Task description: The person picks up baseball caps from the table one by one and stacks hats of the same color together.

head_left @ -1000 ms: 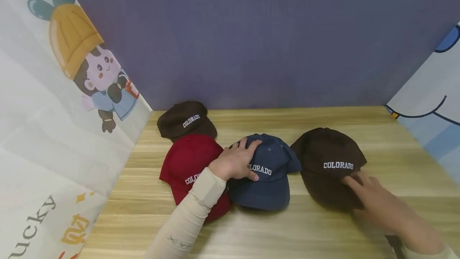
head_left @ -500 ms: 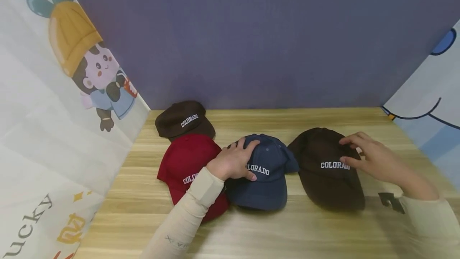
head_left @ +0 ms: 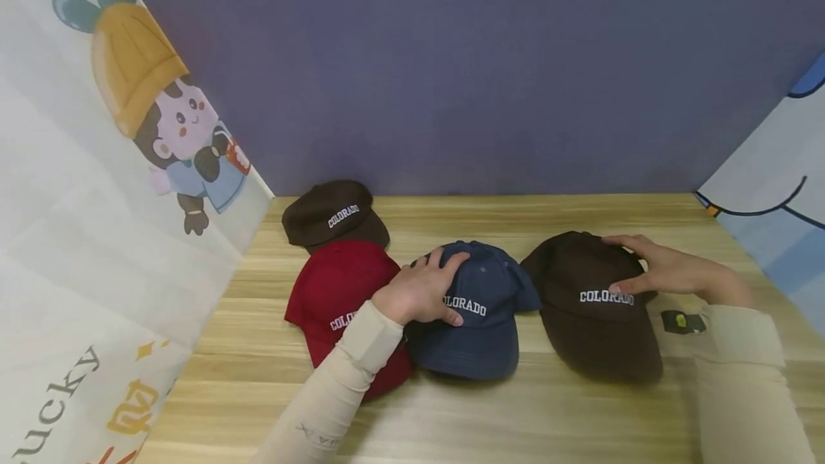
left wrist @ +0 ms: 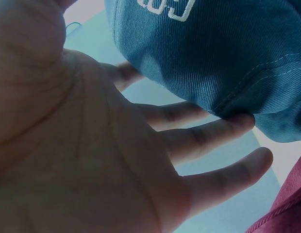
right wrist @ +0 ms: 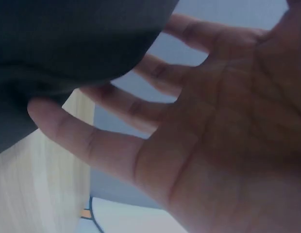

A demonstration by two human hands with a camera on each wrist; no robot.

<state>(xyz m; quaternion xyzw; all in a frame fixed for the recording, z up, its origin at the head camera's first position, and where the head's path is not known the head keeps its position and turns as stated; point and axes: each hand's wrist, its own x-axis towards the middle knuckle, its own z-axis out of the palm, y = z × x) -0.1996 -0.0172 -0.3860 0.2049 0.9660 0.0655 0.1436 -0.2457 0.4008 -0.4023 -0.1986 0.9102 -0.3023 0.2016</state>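
Observation:
A navy baseball cap (head_left: 473, 339) with white COLORADO lettering lies on the table, brim toward me. Over the left side of its crown rests my left hand (head_left: 419, 288), thumb near the lettering. The left wrist view shows fairly straight, spread fingers (left wrist: 209, 138) touching the cap, the palm apart from it. To the right lies a dark brown COLORADO cap (head_left: 599, 342). My right hand (head_left: 670, 271) touches its right side, thumb by the last letters. In the right wrist view, extended fingers (right wrist: 92, 141) reach along and partly behind the cap's edge.
A red cap (head_left: 341, 274) lies left of the navy one, partly covered by my left forearm. Behind it sits another brown cap (head_left: 331, 213) near the back wall (head_left: 477, 77). A small dark piece with a yellow mark (head_left: 683, 321) shows beside the right cuff. Printed panels flank the wooden table (head_left: 245, 356).
My right hand has moved up from the brown cap's brim to the right side of its crown and now touches it. The left hand stays on the navy cap.

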